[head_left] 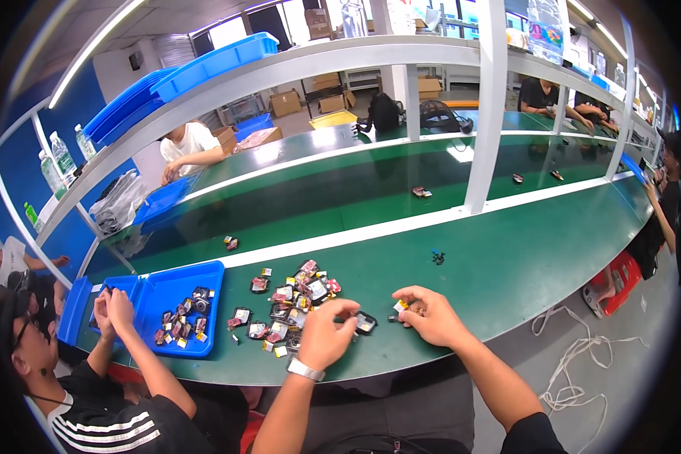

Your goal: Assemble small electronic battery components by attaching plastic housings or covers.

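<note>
My left hand (327, 335), with a watch on the wrist, pinches a small black-framed electronic part (365, 323) just above the green table. Across a short gap to its right, my right hand (433, 318) has a small white-and-yellow piece (400, 306) between thumb and fingers; its exact kind is too small to tell. Close by on the left lies a loose heap of small electronic assemblies (301, 291), black, silver and dark red with yellow-and-white bits. Farther off on the table sits a little cluster of tiny dark pieces (438, 258).
A blue tray (218, 303) with similar assemblies stands left of the heap. Beside it a co-worker (106, 401) handles something small. White posts (486, 151) and a rail divide my table from a green surface carrying a few scattered parts (421, 192). White cables (575, 371) lie on the floor.
</note>
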A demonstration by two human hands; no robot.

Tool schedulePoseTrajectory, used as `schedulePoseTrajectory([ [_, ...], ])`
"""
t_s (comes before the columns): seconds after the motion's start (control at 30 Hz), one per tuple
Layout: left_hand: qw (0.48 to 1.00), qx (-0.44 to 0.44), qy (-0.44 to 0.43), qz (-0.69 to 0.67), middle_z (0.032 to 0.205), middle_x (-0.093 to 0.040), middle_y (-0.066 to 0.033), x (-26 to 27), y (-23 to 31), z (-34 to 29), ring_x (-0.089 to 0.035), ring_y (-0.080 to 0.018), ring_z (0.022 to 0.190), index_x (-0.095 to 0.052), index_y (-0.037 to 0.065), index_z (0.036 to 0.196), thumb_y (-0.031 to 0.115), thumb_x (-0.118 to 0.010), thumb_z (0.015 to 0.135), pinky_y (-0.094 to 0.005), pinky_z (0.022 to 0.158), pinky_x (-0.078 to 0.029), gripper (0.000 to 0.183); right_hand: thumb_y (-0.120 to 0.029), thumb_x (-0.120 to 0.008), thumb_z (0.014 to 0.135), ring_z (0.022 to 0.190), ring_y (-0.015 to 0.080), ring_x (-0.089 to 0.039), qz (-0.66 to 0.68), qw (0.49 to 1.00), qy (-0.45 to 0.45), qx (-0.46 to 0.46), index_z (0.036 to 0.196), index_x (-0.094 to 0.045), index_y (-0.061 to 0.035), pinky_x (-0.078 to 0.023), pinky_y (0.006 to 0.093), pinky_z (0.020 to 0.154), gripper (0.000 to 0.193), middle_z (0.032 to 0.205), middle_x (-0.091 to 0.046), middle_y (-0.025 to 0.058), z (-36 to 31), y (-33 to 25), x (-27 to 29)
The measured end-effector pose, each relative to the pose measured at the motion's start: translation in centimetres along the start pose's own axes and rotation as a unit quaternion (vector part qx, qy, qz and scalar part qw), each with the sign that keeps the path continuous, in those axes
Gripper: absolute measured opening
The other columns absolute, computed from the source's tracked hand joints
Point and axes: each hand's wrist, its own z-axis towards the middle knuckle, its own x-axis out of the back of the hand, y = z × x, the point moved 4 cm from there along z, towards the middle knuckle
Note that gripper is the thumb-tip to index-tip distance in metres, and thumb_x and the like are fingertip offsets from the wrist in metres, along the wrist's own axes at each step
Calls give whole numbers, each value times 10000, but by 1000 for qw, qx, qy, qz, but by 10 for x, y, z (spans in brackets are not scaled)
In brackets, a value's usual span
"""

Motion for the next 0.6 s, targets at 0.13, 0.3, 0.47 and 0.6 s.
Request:
schedulePoseTrajectory([
  [0.13, 997, -49, 8, 62, 1019, -707, -151, -28, 11, -20, -725, -249, 849, -714, -4, 1055, 24, -703, 872, -324, 744, -611, 186, 75, -627, 894, 802, 111, -674, -4, 1000, 13, 3, 1226, -620, 23, -562, 268, 744, 336, 1039, -697, 78, 12, 2, -3],
  [0.3, 984, -131, 72, 94, 1141, -698, -182, -44, 35, -38, -692, -365, 1004, -714, 6, 1091, 46, -699, 869, -393, 875, -564, 226, 41, -646, 879, 856, 164, -686, -74, 994, 29, 78, 1236, -621, 11, -561, 294, 778, 359, 1073, -707, 119, 52, -3, -21],
  [0.47, 966, -195, 124, 119, 1210, -691, -180, -22, 39, -82, -674, -371, 1104, -716, 5, 1121, -6, -710, 824, -432, 925, -551, 297, -31, -684, 859, 1134, 338, -598, -297, 935, 75, 178, 1255, -630, -33, -487, 398, 991, 399, 1275, -613, 155, 40, -36, -20],
  [0.6, 950, -163, 190, 185, 1081, -724, -156, 15, 13, -121, -706, -351, 1009, -720, -11, 1008, -58, -695, 772, -423, 881, -571, 242, -46, -694, 860, 1141, 343, -561, -276, 951, 20, 135, 1243, -635, -40, -459, 418, 1008, 387, 1257, -601, 140, 12, -41, -25],
])
